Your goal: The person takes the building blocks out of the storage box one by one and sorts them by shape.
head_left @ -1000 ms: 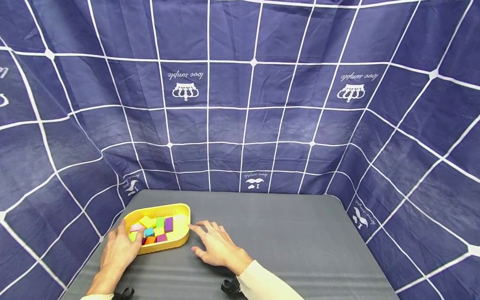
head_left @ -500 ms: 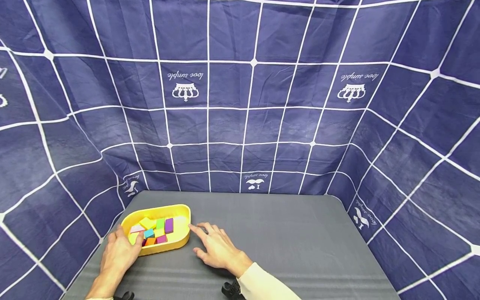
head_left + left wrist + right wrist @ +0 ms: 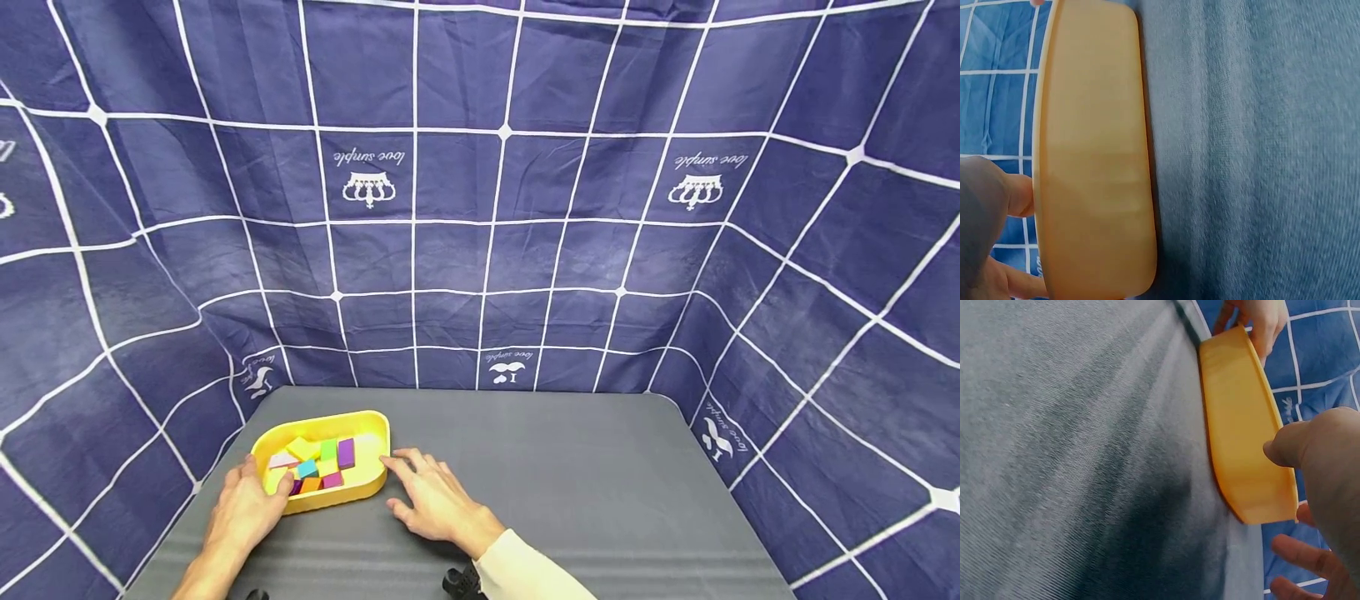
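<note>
A shallow yellow plastic tray (image 3: pixel 337 498) with rounded ends stands on the grey cloth at the left. Several coloured blocks lie inside, among them a purple block (image 3: pixel 346 452), a green block (image 3: pixel 328 450) and a blue block (image 3: pixel 307 468). My left hand (image 3: pixel 243 508) grips the tray's left end, thumb over the near rim and fingers around the outer end. In the left wrist view the tray's near side wall (image 3: pixel 1094 150) fills the middle, with the thumb (image 3: pixel 1020 195) at its rim. My right hand (image 3: pixel 435 500) has loosely extended fingers, its index fingertip at the tray's right end.
Grey cloth (image 3: pixel 570 483) covers the table, with wrinkles along the near side. A dark blue curtain (image 3: pixel 465 258) with white grid lines encloses the back and both sides. A black wrist device (image 3: pixel 462 582) sits by the right cuff.
The tray has slid slightly to the right, with my left hand moving along at its left end. My right hand stays nearly still at the other end. The head view has tilted slightly.
</note>
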Action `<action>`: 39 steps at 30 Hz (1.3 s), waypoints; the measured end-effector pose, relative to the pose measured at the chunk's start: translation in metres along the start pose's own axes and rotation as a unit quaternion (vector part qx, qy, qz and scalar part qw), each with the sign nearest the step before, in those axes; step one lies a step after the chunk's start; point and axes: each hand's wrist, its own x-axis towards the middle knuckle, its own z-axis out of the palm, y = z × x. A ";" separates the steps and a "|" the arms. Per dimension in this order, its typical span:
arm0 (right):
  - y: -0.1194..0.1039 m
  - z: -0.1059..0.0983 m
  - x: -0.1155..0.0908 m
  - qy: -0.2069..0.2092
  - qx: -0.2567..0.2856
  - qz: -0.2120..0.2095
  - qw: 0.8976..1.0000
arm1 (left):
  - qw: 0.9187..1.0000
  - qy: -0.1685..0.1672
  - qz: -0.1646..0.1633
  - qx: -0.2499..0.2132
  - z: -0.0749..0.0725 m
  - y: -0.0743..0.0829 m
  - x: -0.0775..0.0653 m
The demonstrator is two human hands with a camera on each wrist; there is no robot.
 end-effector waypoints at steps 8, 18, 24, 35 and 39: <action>0.002 0.001 0.002 0.015 0.004 0.003 1.000 | 1.000 -0.002 0.028 0.002 0.001 -0.001 -0.004; 0.012 -0.004 -0.005 0.047 -0.007 0.002 0.999 | 0.999 -0.015 0.051 0.001 0.002 0.006 -0.011; 0.021 -0.008 -0.016 0.060 -0.007 0.010 0.998 | 0.997 -0.025 0.069 0.005 0.006 0.015 -0.012; 0.034 -0.021 -0.044 0.067 0.000 0.024 0.997 | 0.995 -0.029 0.097 -0.005 0.019 0.034 -0.018; 0.040 -0.028 -0.055 0.075 0.001 0.028 0.997 | 0.994 -0.033 0.106 -0.011 0.025 0.046 -0.022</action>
